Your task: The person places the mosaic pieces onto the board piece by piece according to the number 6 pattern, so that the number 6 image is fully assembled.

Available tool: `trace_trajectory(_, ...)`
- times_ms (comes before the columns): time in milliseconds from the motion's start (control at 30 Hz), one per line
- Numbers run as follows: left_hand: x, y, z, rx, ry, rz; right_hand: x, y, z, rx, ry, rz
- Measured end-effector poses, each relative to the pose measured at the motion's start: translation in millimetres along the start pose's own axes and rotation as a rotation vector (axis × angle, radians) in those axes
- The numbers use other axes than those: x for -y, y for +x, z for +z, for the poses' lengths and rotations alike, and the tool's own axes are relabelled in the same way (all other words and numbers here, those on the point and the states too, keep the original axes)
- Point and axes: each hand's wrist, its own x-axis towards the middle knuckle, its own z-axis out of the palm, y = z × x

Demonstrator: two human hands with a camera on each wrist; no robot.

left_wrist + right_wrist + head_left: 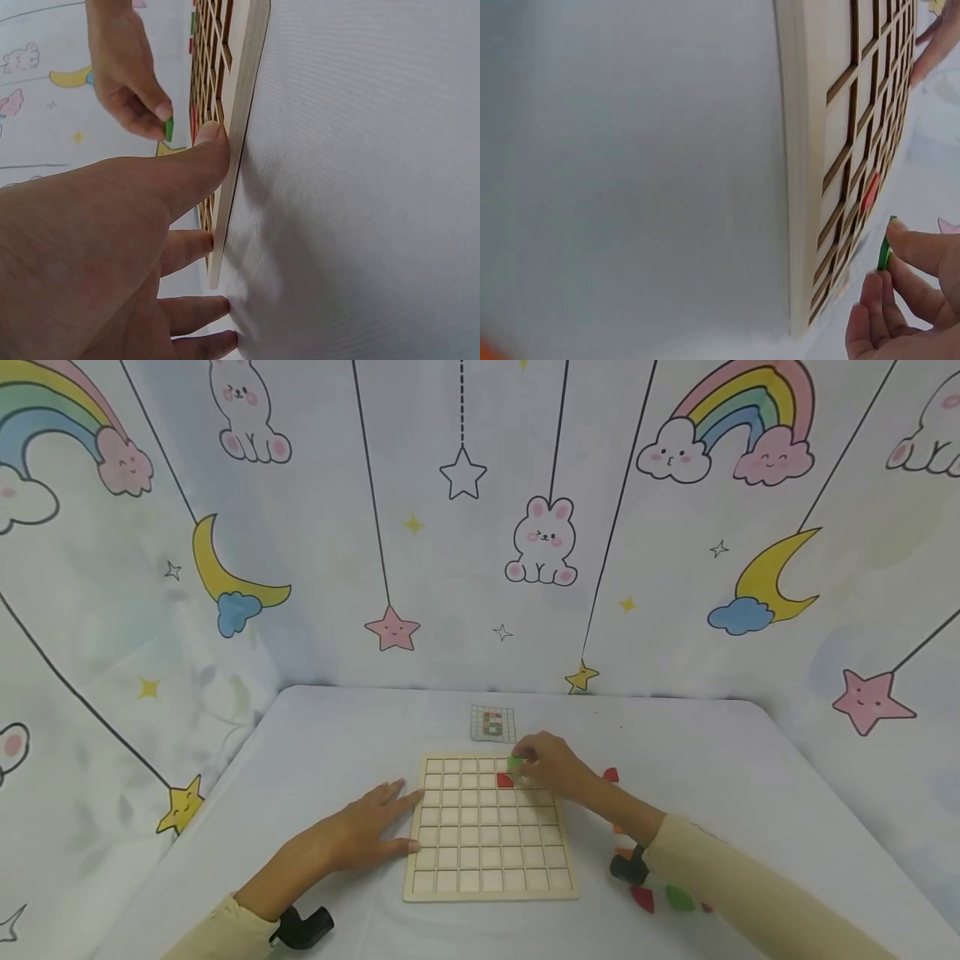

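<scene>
The right hand (555, 764) pinches a green piece (514, 763) between thumb and fingers, above the far part of the board (491, 897). The left hand (367, 831) is spread, its thumb and index finger touching the board's near-left side. If that light touch slackens, a bump from the right hand could slide the board. The green piece, held by its edges, could slip or land crooked across a divider if the pinch turns. Just left of the right fingertips, a red piece (505, 781) sits in the grid; a brushing finger might dislodge it. Beyond the right hand lies a small card (492, 724) on the desk (337, 735). Loose pieces (679, 897) lie around the right forearm, where a dragging sleeve (720, 868) could scatter them.
</scene>
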Motion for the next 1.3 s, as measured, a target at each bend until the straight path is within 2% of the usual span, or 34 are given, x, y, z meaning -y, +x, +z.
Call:
trace_trajectory(200,1.4,0.7,1.5,-0.007,0.014,-0.009,12.7,8.2,19.2,0.022,-0.018,-0.026)
trace_trajectory(467,2.4,0.9,1.5,-0.007,0.003,0.004,22.4,8.8,32.5,0.03,-0.071,-0.049)
trace_trajectory(733,0.8,-0.4,0.5,-0.004,-0.005,-0.004,27.5,6.5,31.9,0.051,-0.08,-0.101)
trace_trajectory(1300,1.4,-0.1,0.4,-0.007,0.009,0.004,26.5,5.8,34.0,0.081,-0.04,-0.085)
